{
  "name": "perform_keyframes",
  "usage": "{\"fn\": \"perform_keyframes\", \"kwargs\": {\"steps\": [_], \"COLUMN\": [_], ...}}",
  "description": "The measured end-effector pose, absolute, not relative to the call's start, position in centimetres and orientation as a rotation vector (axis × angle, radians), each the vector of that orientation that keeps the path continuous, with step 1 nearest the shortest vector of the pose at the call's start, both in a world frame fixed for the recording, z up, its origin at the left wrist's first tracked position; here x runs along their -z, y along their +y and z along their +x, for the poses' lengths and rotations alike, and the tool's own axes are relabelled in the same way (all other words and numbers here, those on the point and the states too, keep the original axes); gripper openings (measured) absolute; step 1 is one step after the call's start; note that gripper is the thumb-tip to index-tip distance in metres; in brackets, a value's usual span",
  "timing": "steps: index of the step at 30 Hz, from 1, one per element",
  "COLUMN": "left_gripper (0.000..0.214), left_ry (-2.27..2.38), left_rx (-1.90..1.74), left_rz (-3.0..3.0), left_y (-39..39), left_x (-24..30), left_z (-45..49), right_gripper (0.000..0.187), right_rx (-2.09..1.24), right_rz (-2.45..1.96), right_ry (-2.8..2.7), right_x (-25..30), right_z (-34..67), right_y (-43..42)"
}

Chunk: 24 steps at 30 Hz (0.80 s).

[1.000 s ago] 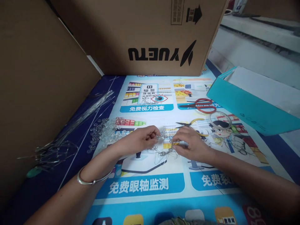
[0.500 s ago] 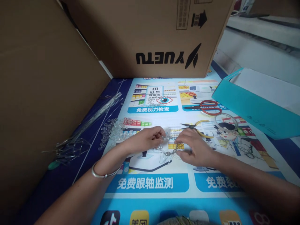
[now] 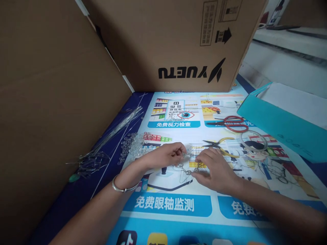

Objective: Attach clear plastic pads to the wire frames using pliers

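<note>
Both my hands rest on a printed poster mat (image 3: 168, 204). My left hand (image 3: 166, 156), with a metal bangle on its wrist, pinches one end of a small wire-and-bead piece (image 3: 187, 168). My right hand (image 3: 213, 166) pinches the other end of it, fingers closed. The piece is thin silver wire with clear beads and hangs between the two hands just above the mat. A heap of clear beads (image 3: 135, 144) lies to the left of my left hand.
A bundle of thin wires (image 3: 107, 143) lies along the left cardboard wall (image 3: 51, 102). A large cardboard box (image 3: 178, 44) stands behind. Yellow-handled pliers (image 3: 219, 145), red scissors (image 3: 233, 122), a clear ring (image 3: 254, 141) and a teal box (image 3: 281, 126) lie to the right.
The view has shifted, so everything sits a little lower and to the right. My hands keep pinching the wire piece, with the fingers working slightly closer together.
</note>
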State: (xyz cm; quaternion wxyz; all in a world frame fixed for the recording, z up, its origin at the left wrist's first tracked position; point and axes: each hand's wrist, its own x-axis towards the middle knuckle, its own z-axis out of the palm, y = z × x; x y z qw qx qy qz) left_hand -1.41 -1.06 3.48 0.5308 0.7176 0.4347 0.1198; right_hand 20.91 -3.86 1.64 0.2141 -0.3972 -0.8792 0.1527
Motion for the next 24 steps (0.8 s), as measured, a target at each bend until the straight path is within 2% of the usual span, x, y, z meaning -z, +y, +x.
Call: {"fn": "perform_keyframes", "kwargs": {"steps": [21, 24], "left_gripper": [0.025, 0.027], "left_ry": [1.013, 1.029], "left_rx": [-0.177, -0.186], "left_rz": [1.711, 1.724], "left_y": [-0.90, -0.92], "left_x": [-3.35, -3.15], "left_z": [-1.26, -1.28], "right_gripper": [0.034, 0.028], "right_rx": [-0.382, -0.352], "right_rz": [-1.146, -1.166], "right_ry": [-2.364, -2.356], "right_x": [-1.43, -1.14], "right_z": [21.48, 20.97], "right_y": [-3.80, -3.39]}}
